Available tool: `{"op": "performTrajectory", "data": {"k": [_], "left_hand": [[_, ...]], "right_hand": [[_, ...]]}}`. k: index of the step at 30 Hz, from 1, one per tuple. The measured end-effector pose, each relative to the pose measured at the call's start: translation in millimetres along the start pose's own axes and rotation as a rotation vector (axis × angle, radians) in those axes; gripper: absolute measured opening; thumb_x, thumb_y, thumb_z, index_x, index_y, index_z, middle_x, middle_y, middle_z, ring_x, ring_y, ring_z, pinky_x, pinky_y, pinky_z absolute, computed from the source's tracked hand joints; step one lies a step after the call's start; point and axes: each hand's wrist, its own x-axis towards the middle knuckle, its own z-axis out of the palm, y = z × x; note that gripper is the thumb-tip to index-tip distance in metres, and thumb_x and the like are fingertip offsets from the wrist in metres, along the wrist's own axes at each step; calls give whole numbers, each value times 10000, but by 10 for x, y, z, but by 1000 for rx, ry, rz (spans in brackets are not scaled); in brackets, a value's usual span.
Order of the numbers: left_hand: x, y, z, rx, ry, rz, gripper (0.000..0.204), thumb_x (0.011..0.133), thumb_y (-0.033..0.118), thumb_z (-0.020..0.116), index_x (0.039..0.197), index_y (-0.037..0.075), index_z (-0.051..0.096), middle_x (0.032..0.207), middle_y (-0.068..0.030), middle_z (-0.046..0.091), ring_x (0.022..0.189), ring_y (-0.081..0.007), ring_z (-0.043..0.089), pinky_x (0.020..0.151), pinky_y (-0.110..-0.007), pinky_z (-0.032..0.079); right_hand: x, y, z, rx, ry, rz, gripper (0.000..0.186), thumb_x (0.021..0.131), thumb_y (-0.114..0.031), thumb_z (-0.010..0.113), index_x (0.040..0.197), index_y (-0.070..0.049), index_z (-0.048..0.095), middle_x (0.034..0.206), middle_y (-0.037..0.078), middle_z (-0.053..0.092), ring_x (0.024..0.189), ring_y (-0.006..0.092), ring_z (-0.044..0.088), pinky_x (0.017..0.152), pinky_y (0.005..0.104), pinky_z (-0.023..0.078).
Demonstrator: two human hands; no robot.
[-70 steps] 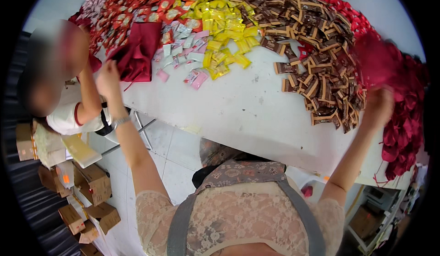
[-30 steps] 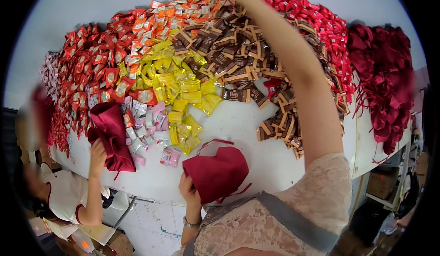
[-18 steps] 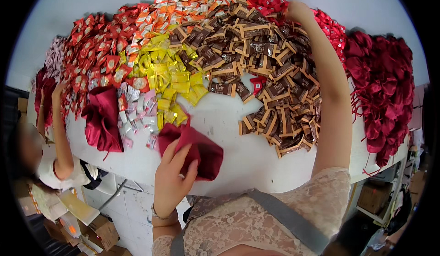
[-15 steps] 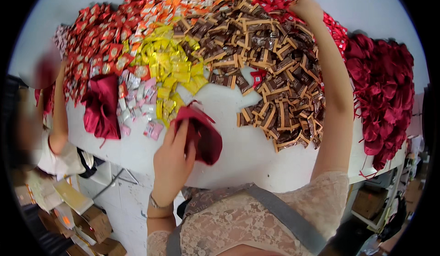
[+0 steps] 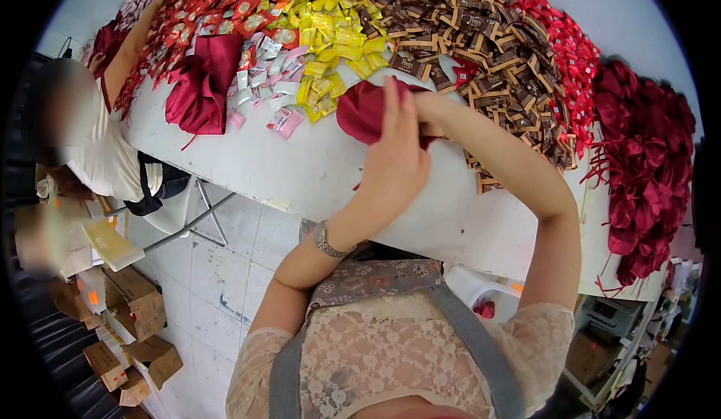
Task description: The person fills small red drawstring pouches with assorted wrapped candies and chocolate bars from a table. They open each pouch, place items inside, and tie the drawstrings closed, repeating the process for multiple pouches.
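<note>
A dark red satin drawstring pouch (image 5: 362, 113) is held over the white table by my left hand (image 5: 396, 156), whose fingers lie along its near side. My right hand (image 5: 432, 113) is at the pouch's mouth; its fingers are hidden behind the left hand and the cloth, so what they hold does not show. Just beyond the pouch lie yellow wrapped sweets (image 5: 323, 21) and brown-and-tan wrapped bars (image 5: 481, 25). Pink and white wrapped sweets (image 5: 282, 81) are to its left.
Another red satin pouch (image 5: 203, 85) stands farther left. Red packets (image 5: 188, 6) fill the back left, small red packets (image 5: 574, 66) the right. A heap of red pouches (image 5: 646, 156) hangs over the right edge. A co-worker (image 5: 113, 134) reaches in at left. Cardboard boxes (image 5: 139, 306) sit on the floor.
My right hand has come from the small red packets at the far right to the pouch. My left hand has moved right with the pouch. The view has tilted downward.
</note>
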Motion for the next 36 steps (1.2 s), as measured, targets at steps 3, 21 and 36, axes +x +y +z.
{"op": "performTrajectory", "data": {"k": [3, 21, 36], "left_hand": [[19, -176, -182, -28, 143, -52, 706, 767, -44, 475, 1392, -60, 146, 1449, -273, 144, 940, -312, 601, 684, -348, 519], [467, -426, -773, 263, -399, 550, 724, 718, 39, 614, 1374, 102, 315, 1261, -146, 478, 979, -303, 583, 741, -365, 497], [104, -552, -499, -26, -217, 198, 605, 726, 25, 617, 1295, 26, 411, 1174, -157, 542, 1086, -331, 512, 869, -376, 430]], "right_hand": [[-505, -583, 324, -1109, -32, -330, 455, 902, -365, 488, 1257, -81, 476, 1174, 101, 582, 1040, 207, 568, 876, 323, 437], [-999, 936, 155, -356, 530, -738, 383, 667, 83, 657, 1026, -36, 599, 1066, 96, 622, 924, 160, 608, 715, 265, 506], [-722, 940, 68, -252, 667, -658, 218, 849, -113, 610, 1040, -8, 586, 819, 53, 631, 668, 111, 568, 637, 259, 462]]}}
